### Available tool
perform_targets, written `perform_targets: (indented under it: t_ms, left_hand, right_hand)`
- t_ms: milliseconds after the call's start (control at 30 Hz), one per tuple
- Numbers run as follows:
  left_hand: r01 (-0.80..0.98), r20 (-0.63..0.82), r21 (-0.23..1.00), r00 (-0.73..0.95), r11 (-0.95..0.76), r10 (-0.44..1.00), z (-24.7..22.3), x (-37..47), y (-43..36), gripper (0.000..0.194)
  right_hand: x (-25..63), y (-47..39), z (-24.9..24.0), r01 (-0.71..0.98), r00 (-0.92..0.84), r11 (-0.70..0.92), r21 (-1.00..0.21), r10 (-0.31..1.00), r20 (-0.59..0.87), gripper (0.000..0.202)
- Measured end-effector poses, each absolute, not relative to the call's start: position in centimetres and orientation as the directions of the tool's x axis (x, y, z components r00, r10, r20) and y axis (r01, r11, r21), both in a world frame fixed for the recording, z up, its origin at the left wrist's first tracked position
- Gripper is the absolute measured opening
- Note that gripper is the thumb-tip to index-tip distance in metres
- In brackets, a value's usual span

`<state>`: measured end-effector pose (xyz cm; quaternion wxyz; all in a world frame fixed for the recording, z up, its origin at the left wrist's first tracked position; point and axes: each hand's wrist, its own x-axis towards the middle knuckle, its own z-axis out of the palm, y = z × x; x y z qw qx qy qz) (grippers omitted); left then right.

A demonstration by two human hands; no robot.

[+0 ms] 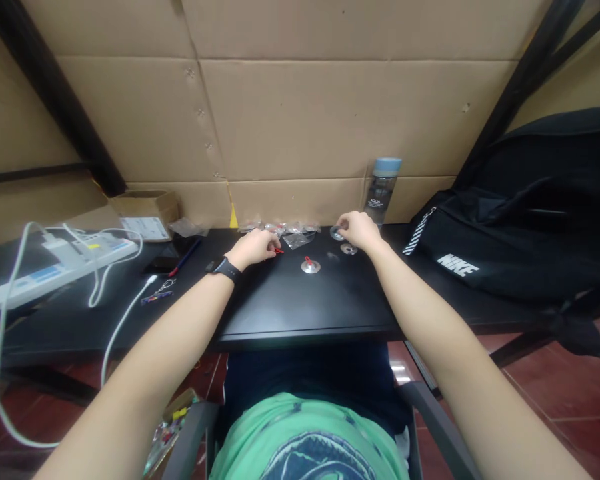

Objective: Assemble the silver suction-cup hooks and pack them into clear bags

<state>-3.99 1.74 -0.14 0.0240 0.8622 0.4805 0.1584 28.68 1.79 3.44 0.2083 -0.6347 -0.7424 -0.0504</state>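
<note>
Cardboard (pixel 290 113) backs the black table (pixel 305 313): right hand (pixel 359 230) pinches a silver disc (pixel 335 233) near the bottle (pixel 383 190), left hand (pixel 254 247) curls at a red piece (pixel 279 251), grip unclear! 2 more discs (pixel 311 269) lie nearby; light rim pressure should suit that flat shape best.
</note>
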Motion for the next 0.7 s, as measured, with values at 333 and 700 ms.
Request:
perform_targets:
  t_ms: [333, 700]
  left_hand:
    - [0.799, 0.233, 0.203, 0.522, -0.566, 0.821, -0.1, -4.0, 1.8, 0.026]
    - [0.817, 0.209, 0.19, 0.508, -0.544, 0.836, 0.9, -4.5, 1.2, 0.028]
  right_hand:
    - [26.1, 0.8, 3.1, 0.932, -0.246, 0.32, -0.17, 0.904, 0.35, 0.02]
    - [27.0, 1.3, 3.1, 0.935, -0.248, 0.31, -0.17, 0.917, 0.312, 0.018]
